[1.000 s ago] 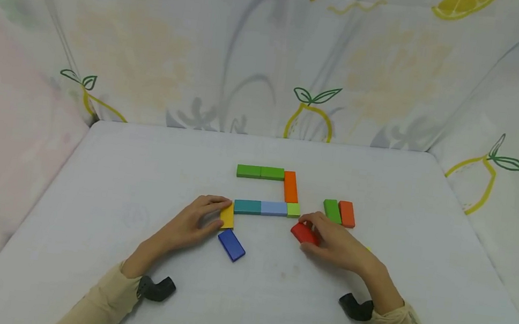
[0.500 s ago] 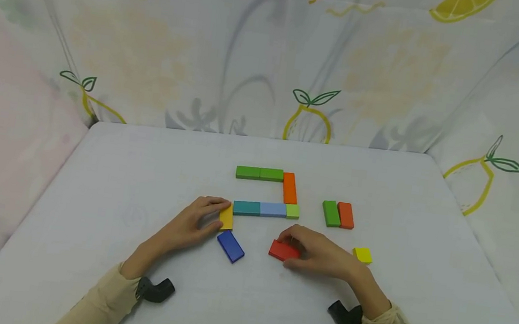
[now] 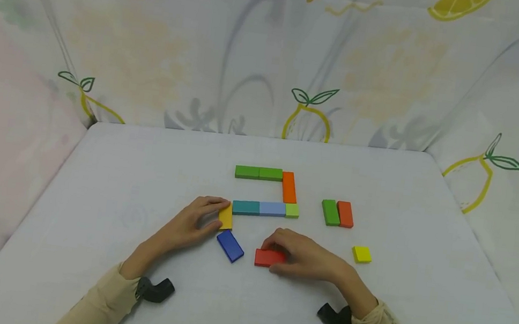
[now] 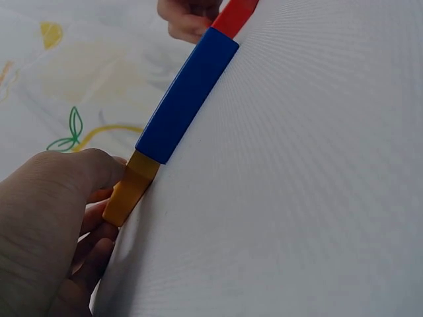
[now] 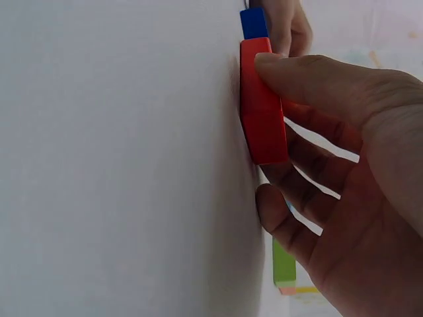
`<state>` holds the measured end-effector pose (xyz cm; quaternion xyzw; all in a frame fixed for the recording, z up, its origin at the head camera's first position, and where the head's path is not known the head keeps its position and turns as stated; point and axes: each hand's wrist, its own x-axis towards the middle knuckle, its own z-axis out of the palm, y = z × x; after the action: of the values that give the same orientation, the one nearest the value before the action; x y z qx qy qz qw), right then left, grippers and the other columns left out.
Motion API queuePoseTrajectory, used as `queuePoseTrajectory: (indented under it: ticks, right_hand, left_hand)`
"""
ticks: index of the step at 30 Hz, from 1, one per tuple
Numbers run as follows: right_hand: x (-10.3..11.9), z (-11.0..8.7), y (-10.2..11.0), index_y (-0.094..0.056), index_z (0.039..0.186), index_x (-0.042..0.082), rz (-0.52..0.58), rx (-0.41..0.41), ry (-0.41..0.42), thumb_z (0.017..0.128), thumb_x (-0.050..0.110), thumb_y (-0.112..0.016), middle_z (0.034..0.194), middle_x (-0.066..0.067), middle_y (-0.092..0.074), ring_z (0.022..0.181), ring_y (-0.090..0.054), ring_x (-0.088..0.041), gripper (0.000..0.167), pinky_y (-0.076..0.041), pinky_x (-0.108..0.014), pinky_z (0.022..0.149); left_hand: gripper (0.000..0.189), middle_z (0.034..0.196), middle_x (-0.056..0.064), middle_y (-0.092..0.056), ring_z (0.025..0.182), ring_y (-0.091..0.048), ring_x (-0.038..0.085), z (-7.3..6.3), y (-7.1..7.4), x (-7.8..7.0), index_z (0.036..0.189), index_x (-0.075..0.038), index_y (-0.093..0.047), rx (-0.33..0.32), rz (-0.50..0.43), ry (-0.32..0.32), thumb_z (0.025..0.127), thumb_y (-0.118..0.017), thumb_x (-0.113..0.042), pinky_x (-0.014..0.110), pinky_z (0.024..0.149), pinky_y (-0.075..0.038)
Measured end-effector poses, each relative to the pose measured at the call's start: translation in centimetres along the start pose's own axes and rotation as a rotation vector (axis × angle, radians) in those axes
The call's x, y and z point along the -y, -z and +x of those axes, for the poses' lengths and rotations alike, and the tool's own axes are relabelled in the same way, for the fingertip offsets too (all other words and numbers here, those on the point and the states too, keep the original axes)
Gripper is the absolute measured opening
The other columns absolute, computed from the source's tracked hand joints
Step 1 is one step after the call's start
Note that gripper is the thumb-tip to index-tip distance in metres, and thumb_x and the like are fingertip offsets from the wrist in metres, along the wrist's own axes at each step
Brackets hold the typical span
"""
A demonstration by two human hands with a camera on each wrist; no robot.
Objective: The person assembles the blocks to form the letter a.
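Observation:
My left hand [image 3: 192, 222] pinches a yellow-orange block [image 3: 225, 217] lying flat on the table, at the left end of a teal block [image 3: 246, 208]. Just below it a dark blue block [image 3: 230, 246] lies slanted. My right hand [image 3: 308, 255] grips a red block [image 3: 267, 258] between thumb and fingers, right of the blue block with a gap between. In the left wrist view the blue block [image 4: 188, 96] extends from the yellow-orange block [image 4: 132, 188]. The right wrist view has my thumb on the side of the red block [image 5: 262, 105], its fingers round the other side.
A light blue block [image 3: 272, 209], a lime square [image 3: 292, 211], an orange block [image 3: 289, 187] and two green blocks [image 3: 258, 173] continue the line. Right of it lie a green block [image 3: 330, 212], a red-orange block [image 3: 345, 214] and a yellow square [image 3: 362, 254]. A printed cloth [image 3: 234, 51] hangs behind.
My right hand has moved left and toward me with the red block, turning it level and closer to the blue block. The yellow square came into view. My left hand has stayed put.

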<state>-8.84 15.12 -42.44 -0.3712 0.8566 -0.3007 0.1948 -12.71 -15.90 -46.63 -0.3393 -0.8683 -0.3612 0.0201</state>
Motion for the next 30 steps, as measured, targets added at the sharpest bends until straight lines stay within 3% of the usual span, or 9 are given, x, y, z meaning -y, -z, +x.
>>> queuePoseTrajectory:
  ticks: [15, 30]
  right_hand:
    - [0.3, 1.3, -0.7, -0.057, 0.119, 0.023, -0.040, 0.036, 0.053, 0.089, 0.027, -0.066, 0.114, 0.012, -0.057, 0.106, -0.050, -0.002, 0.031, -0.046, -0.023, 0.095]
    - [0.9, 1.7, -0.9, -0.058, 0.118, 0.023, -0.024, 0.046, 0.041, 0.089, 0.027, -0.065, 0.114, 0.012, -0.056, 0.107, -0.049, -0.002, 0.030, -0.045, -0.023, 0.097]
  left_hand:
    - [0.046, 0.131, 0.010, -0.055, 0.123, -0.049, 0.026, 0.1, -0.1, 0.2, 0.132, -0.006, -0.054, -0.031, 0.033, -0.054, 0.088, -0.066, -0.012, 0.046, 0.102, -0.041]
    - [0.046, 0.131, 0.011, -0.055, 0.123, -0.049, 0.026, 0.0, 0.0, 0.2, 0.132, -0.006, -0.055, -0.026, 0.032, -0.047, 0.088, -0.066, -0.012, 0.045, 0.103, -0.040]
